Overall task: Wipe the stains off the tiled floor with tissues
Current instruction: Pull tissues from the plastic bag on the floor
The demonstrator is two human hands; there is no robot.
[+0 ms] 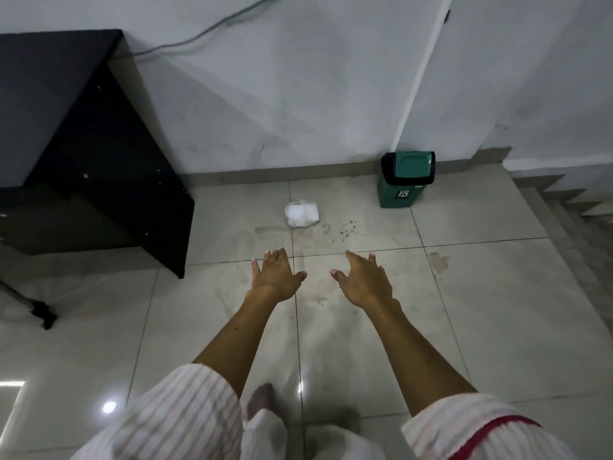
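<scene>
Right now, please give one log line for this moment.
left hand open, empty | right hand open, empty | tissues on floor, untouched | stains remain

Open floor (pixel 365 234) ahead; black desk (pixel 109 180) blocks left, green bin (pixel 403 190) far right, prob. reachable betw.

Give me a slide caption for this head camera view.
Both bare hands, left hand and right hand, reach open over the stained beige tiled floor toward a white tissue pack near a green swing-lid bin.
</scene>
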